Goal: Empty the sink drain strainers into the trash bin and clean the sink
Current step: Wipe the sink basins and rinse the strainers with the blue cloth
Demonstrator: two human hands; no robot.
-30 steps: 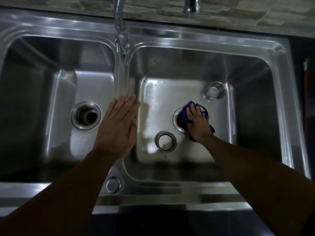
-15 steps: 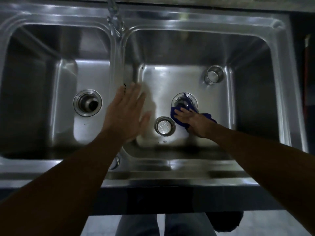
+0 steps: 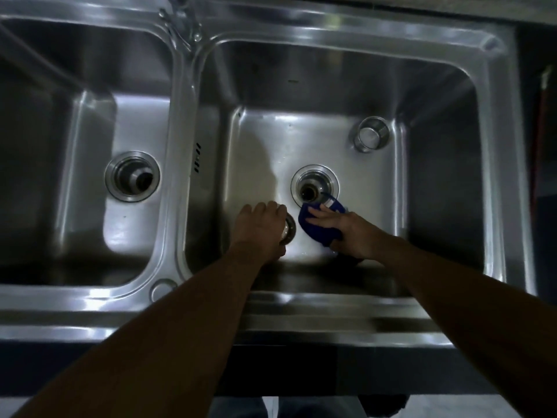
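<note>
Double-bowl stainless steel sink viewed from above, with the tap at the far end of the divider between the bowls. Left bowl: drain opening uncovered, no strainer seated. Right bowl: drain opening likewise uncovered. 2 strainers lie loose on the right bowl's floor. The far strainer stands upright in the far right corner, well apart from both hands. The near strainer sits on the near left of the right drain, mostly covered; only its right edge shows. Left grip: fingers bent down over the near strainer and closed round its top; whether the strainer is lifted off the floor cannot be told. Right grip: fingers extended flat, pressing a blue cloth against the bowl floor, not clenched round it. The cloth's far edge touches the near rim of the right drain, and its left edge lies just beside the near strainer. Both forearms reach in over the front rim.
</note>
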